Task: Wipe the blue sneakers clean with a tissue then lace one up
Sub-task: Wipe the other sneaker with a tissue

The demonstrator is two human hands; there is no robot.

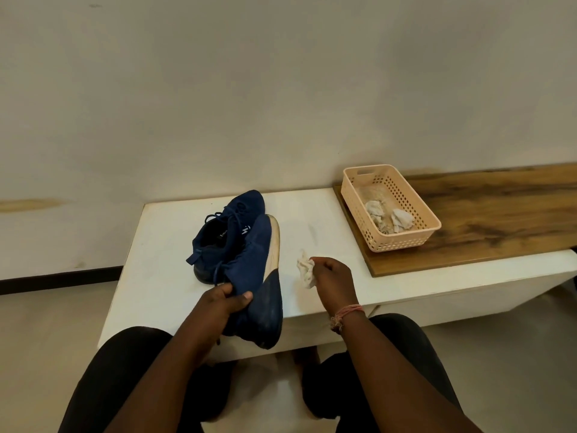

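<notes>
Two dark blue sneakers are on the white bench [162,245]. One sneaker [218,235] stands upright near the middle, its opening towards me and its laces loose. My left hand [223,303] grips the other sneaker [260,276] at its heel end and holds it tipped on its side, so the pale sole edge and dark heel sole face right. My right hand [334,276] pinches a crumpled white tissue [306,267] just right of that sole, a short gap away from it.
A peach perforated basket [402,239] holding crumpled used tissues [390,217] stands on a wooden board [499,214] at the right of the bench. A pale wall rises behind. My knees in black trousers are below the bench's front edge.
</notes>
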